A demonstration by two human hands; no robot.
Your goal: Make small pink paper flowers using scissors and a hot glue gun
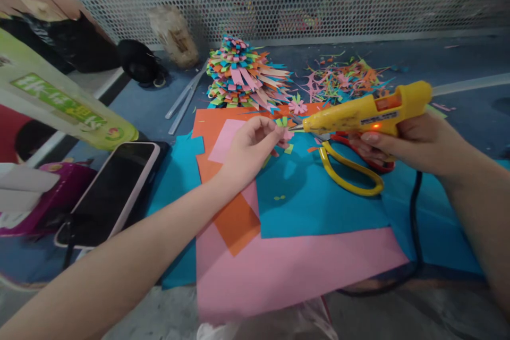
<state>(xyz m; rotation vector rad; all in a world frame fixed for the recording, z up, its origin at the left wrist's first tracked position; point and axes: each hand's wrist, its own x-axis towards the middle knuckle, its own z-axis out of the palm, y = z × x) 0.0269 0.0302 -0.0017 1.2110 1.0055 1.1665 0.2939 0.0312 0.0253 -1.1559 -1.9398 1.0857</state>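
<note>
**While the left hand [253, 143] pinches paper, the right hand [422, 141] grips a yellow glue gun [346, 117]**

Where the two hands meet, over the far part of a blue sheet [314, 210], the left has a small pink-and-green paper piece [286, 136] caught between thumb and fingers. Right hand: fingers wrapped round the glue gun's handle, thumb along its side, an orange light glowing near the thumb. Nozzle [295, 128] points left, right up at the paper piece; cannot tell whether they touch. Clear stick [470, 85] juts from the gun's rear.

Below the gun, scissors with one yellow and one red handle [358, 190] lie on the blue sheet, blades partly hidden. Under that sheet, a large pink sheet [295, 271] reaches over the near table edge; orange paper [237, 226] shows to its left. Black cord [415, 223] loops down at right.

Beyond the hands: a cone of multicoloured paper strips [235, 71], a loose pink paper flower [297, 104] just beside it, and a heap of paper shreds [346, 79] to the right. Two clear sticks [186, 106] lie left of the cone. Far left, a phone [113, 191], screen dark, near a tilted-looking green bottle [79, 101]. Perforated panel [358, 0] stands behind everything.
</note>
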